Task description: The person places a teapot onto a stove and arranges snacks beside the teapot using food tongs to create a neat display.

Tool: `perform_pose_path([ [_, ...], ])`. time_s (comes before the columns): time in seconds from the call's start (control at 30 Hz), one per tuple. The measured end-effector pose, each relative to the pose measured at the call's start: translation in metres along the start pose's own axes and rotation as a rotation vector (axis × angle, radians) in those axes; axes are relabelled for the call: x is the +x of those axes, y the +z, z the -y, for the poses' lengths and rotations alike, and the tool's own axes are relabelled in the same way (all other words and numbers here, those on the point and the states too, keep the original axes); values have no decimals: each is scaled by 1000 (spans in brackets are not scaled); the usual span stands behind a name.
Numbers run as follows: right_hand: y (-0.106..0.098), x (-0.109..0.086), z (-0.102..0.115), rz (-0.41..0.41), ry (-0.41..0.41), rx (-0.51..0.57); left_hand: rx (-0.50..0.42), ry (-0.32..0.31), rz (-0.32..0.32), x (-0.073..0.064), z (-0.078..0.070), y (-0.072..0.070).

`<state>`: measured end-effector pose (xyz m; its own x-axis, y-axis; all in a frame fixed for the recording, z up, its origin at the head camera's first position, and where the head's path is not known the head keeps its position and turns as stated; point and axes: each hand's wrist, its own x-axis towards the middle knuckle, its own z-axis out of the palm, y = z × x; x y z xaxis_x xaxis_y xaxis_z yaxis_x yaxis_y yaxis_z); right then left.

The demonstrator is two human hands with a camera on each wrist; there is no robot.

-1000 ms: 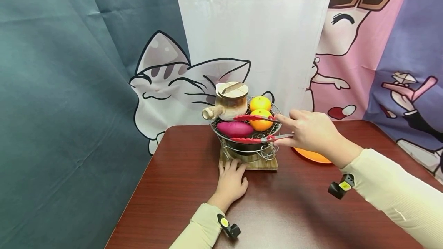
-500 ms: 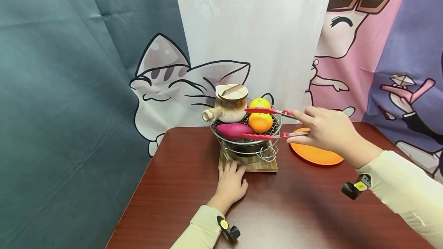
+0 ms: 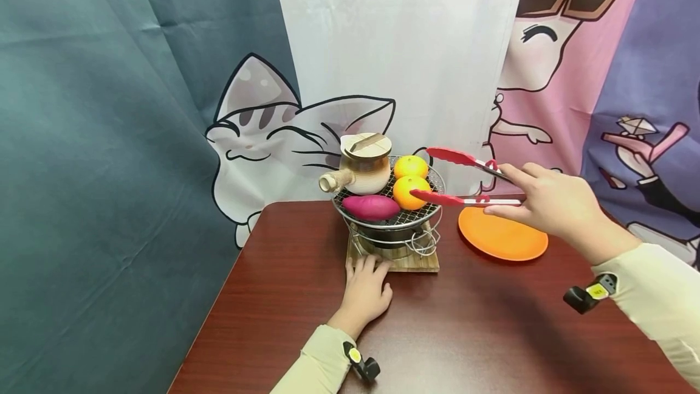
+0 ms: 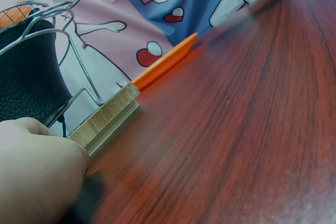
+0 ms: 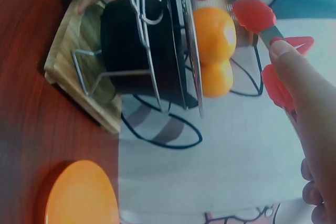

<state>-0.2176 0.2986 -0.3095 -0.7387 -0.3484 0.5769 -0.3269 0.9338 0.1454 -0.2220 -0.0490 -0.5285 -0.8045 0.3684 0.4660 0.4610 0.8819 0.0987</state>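
My right hand (image 3: 552, 205) grips red-tipped metal tongs (image 3: 494, 200), their arms spread apart with nothing between them. In the head view the lower red tip overlaps the front orange (image 3: 411, 192). A second orange (image 3: 411, 166) sits behind it on the round wire grill rack (image 3: 407, 216). Also on the rack are a purple sweet potato (image 3: 370, 207) and a clay teapot (image 3: 367, 169) with a side handle and wooden lid. Below, a black stove (image 4: 31, 72) stands on a square wooden board (image 3: 415, 262). The fingers of my left hand (image 3: 363, 293) rest at the board's front left edge.
An orange plate (image 3: 503, 235) lies on the reddish-brown table (image 3: 437, 327), right of the stove and below the right hand. Looped wire handles (image 3: 426, 242) stick out at the stove's front right. A printed curtain (image 3: 404, 47) hangs close behind the table.
My right hand has moved right with the tongs, off the sweet potato, and their arms have spread wider. More of the orange plate shows. My left hand stays put.
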Motion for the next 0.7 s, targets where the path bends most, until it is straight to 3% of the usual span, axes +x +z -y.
perform_pose_path([
  [0.1, -1, -3, -8, 104, 86, 20, 3, 5, -6, 0, 1, 0],
  [0.23, 1, -7, -19, 182, 166, 53, 8, 5, -7, 0, 1, -1],
  [0.7, 18, -28, -69, 306, 391, 88, 14, 6, -10, 1, 1, 0],
])
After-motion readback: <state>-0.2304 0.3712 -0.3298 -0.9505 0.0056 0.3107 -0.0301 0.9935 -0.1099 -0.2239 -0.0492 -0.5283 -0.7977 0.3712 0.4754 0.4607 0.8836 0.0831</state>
